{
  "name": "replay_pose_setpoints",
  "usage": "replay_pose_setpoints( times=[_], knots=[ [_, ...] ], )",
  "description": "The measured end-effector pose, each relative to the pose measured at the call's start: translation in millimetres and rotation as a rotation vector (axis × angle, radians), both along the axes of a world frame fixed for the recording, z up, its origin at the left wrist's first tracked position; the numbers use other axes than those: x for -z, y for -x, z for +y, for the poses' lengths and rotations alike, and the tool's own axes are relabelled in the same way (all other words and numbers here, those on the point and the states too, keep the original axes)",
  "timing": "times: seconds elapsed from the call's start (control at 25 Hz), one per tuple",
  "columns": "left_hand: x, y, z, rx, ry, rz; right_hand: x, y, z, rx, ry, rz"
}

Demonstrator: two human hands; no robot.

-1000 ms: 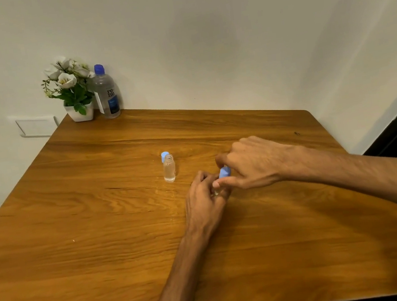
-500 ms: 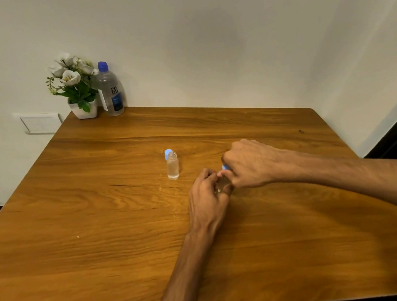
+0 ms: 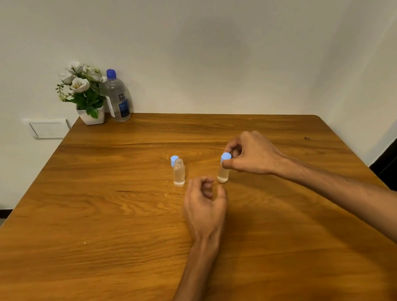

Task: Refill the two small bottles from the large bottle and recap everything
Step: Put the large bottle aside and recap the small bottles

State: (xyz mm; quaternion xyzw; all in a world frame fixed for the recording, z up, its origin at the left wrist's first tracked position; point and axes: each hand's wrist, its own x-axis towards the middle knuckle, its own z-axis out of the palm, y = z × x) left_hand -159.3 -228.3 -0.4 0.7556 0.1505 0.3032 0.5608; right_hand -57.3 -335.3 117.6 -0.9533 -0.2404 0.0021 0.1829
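Two small clear bottles stand mid-table. The left small bottle (image 3: 179, 172) is uncapped, and its blue cap (image 3: 174, 159) lies just behind it. The right small bottle (image 3: 222, 173) carries a blue cap (image 3: 226, 156), which my right hand (image 3: 250, 154) pinches from above. My left hand (image 3: 205, 207) hovers loosely curled just in front of the two bottles, holding nothing and touching neither. The large bottle (image 3: 117, 98), clear with a blue cap on and a dark label, stands at the table's far left corner against the wall.
A white pot of white flowers (image 3: 85, 96) sits beside the large bottle. The wooden table (image 3: 103, 242) meets a corner of white walls, with a wall switch plate (image 3: 47, 129) at left. The table's near edge runs along the bottom.
My left hand has let go of the right small bottle and drawn back toward me. My right hand stays on the blue cap atop that bottle.
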Motion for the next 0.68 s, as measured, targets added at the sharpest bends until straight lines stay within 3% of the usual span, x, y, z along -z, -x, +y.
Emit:
replay_pose_setpoints(
  times=[0.16,0.32,0.4,0.52,0.68],
  knots=[
    [-3,2,29,-0.314,0.096,0.039,4,-10,11,-0.054,0.081,0.087],
    [-8,-9,53,-0.272,-0.002,0.155,-7,-21,16,-0.042,0.256,0.07],
    [-9,-15,56,-0.227,-0.047,0.171,-10,-32,34,-0.037,0.22,0.025],
    [-7,-19,62,-0.237,-0.089,0.144,-3,-48,86,-0.175,0.189,0.057],
    [-5,-10,70,-0.288,-0.039,0.094,24,-62,141,-0.333,0.346,0.123]
  ],
)
